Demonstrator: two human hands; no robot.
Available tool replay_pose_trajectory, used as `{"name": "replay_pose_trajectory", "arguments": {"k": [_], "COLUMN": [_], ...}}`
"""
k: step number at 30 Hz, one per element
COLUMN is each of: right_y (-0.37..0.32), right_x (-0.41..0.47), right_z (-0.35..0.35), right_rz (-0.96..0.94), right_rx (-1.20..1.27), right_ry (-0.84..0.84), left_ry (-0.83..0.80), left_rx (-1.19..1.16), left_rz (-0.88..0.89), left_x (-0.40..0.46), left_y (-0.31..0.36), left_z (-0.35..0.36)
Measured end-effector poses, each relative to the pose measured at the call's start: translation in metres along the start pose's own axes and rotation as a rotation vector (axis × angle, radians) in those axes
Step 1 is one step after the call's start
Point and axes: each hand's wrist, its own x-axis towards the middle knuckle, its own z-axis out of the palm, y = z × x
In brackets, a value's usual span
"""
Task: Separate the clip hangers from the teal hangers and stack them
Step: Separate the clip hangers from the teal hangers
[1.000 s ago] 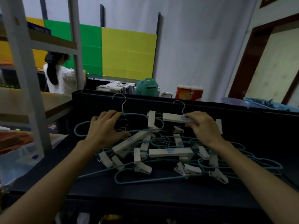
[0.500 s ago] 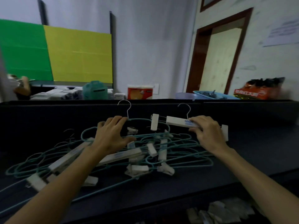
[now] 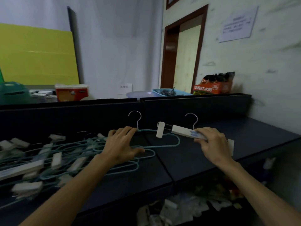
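White clip hanger (image 3: 187, 133) in right hand (image 3: 211, 144)

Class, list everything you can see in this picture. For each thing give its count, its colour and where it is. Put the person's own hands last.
clip hanger: one, white, metal hook, right of centre, in the right hand
teal hanger: one, centre, under the left hand
pile of hangers: count unclear, teal and white, blurred, left on the table
table: one, dark
tissue pack: one, red and white, behind the ledge
basin: one, pale purple, behind the ledge
tray: one, blue, beside the basin
snack bag: one, orange, by the door
left hand: resting flat on the teal hanger
right hand: gripping the clip hanger's bar
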Motion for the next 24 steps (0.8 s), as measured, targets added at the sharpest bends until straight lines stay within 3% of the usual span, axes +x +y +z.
{"name": "replay_pose_trajectory", "arguments": {"k": [10,24], "right_y": [0.121,0.221], "right_x": [-0.016,0.04], "right_z": [-0.037,0.017], "right_rz": [0.121,0.114], "right_rx": [-0.048,-0.09], "right_ry": [0.015,-0.081], "left_ry": [-0.081,-0.336], "left_rx": [-0.079,-0.222], "left_rz": [0.111,0.081], "left_x": [0.062,0.181], "left_y": [0.107,0.155], "left_z": [0.06,0.155]}}
